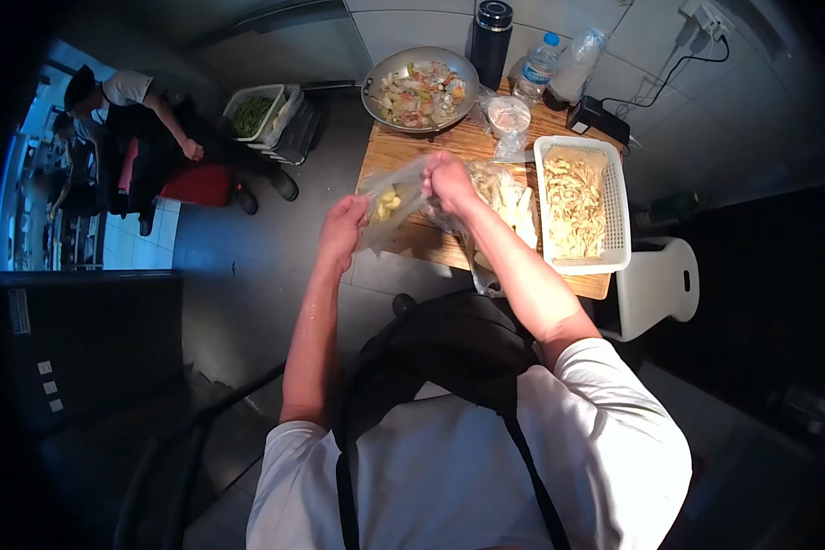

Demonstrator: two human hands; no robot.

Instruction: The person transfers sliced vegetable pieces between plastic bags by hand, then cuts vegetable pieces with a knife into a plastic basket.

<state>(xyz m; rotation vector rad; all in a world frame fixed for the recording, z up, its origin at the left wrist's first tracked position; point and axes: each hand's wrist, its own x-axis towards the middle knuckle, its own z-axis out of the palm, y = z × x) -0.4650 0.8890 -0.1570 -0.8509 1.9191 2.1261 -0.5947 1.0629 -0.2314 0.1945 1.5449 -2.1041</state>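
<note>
Between my hands, above the left edge of the wooden table (pixel 403 147), a clear plastic bag (pixel 399 188) is stretched, with a few yellowish pieces (pixel 388 203) inside. My left hand (pixel 344 229) is closed on the bag's left side. The right side of the bag is pinched in my right hand (pixel 449 181). Just right of my right hand, partly under my forearm, lie plastic bags with pale pieces (pixel 513 206). A white basket (pixel 621 206) of sliced, light brown food (pixel 575 206) stands farther right.
A metal pan (pixel 467 78) of mixed food, a dark flask (pixel 492 46), a water bottle (pixel 538 69) and a wrapped cup (pixel 509 116) stand at the back. A white stool (pixel 660 284) is at right. Crates (pixel 289 128) and a seated person (pixel 128 119) are at left.
</note>
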